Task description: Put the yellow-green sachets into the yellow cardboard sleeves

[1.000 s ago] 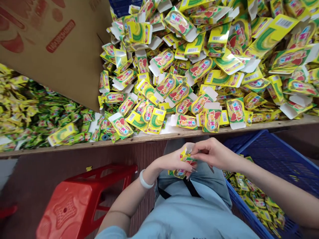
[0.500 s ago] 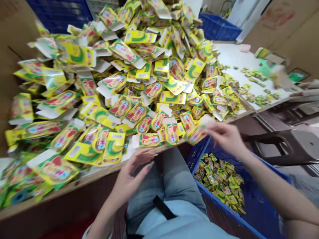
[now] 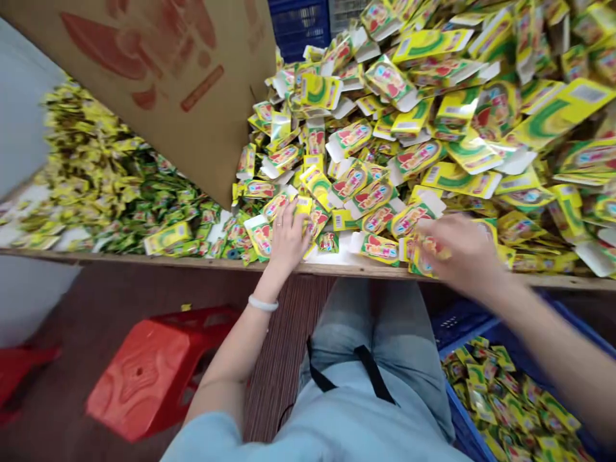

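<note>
My left hand (image 3: 289, 237) lies palm down on small printed yellow-and-green cartons near the table's front edge, its fingers stretched forward over a yellow carton (image 3: 303, 205). Whether it presses on one of them is hidden beneath the palm. My right hand (image 3: 464, 253), smeared by motion, is over the cartons at the front edge, right of my lap. A carton with a raised white flap (image 3: 414, 215) stands just left of its fingers. A single small wrapped packet (image 3: 328, 242) lies on the white tabletop (image 3: 337, 255) between my hands.
A big brown cardboard box (image 3: 192, 96) stands left of the carton heap (image 3: 385, 141). Beyond it are piled small yellow and green packets (image 3: 96, 173). Below right, a blue crate (image 3: 459, 410) holds filled-looking cartons or packets. A red stool (image 3: 144, 378) is at lower left.
The view has swung left, bringing in the cardboard box and red stool. My left hand has gone from above my lap onto the cartons. My right hand, earlier at a carton above the crate, is over the table.
</note>
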{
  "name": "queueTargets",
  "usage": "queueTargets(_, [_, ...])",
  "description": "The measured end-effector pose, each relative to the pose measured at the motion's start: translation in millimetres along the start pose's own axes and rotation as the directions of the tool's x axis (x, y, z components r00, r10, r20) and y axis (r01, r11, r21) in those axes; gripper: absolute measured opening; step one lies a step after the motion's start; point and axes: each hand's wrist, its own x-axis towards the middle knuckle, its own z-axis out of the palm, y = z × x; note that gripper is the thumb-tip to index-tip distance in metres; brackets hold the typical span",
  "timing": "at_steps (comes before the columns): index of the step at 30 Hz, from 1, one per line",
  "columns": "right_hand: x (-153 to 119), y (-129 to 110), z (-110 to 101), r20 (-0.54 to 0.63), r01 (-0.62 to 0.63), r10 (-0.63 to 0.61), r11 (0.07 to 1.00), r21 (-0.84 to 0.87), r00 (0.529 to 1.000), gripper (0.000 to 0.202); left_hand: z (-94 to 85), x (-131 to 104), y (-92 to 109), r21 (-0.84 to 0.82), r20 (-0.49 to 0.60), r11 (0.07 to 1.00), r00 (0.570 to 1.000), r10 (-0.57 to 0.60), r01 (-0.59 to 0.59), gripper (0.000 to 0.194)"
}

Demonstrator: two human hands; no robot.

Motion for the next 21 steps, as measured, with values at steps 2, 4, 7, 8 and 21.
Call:
queueTargets(2, [19.2,-13.7,45.7,0.158,0.183,-0.140,0.936,-0.302,0.978,0.016,-5.1,9.4,-20.1,-0.004,-0.028,0.999,0.999,0.033,-0.033,0.028])
queueTargets(4, [43.5,-25.1,91.0,0.314,0.345,-0.196,0.765,-0.544,0.929,0.019,-5.0,17.5,-38.6,0.016,-0.064,0.999,0.997,0.040,-0.039,0.018])
queueTargets(7, [71.7,-30.3,136.4,0.395,0.425,-0.195,0.623,-0.657,0.898,0.017,0.4,15.9,-50.2,0.049,-0.125,0.998,0.991,0.054,-0.048,0.018])
queueTargets(8, [76.0,-28.3,143.5,0.409,0.443,-0.203,0.602,-0.665,0.890,0.013,2.2,10.4,-48.2,0.064,-0.142,0.997,0.988,0.058,-0.049,0.020])
queueTargets(21, [26.9,-22.8,125.7,-0.036,0.458,-0.488,0.840,-0.289,0.872,0.023,13.8,-72.9,34.8,-0.319,-0.332,0.946,0.941,-0.062,-0.050,0.025])
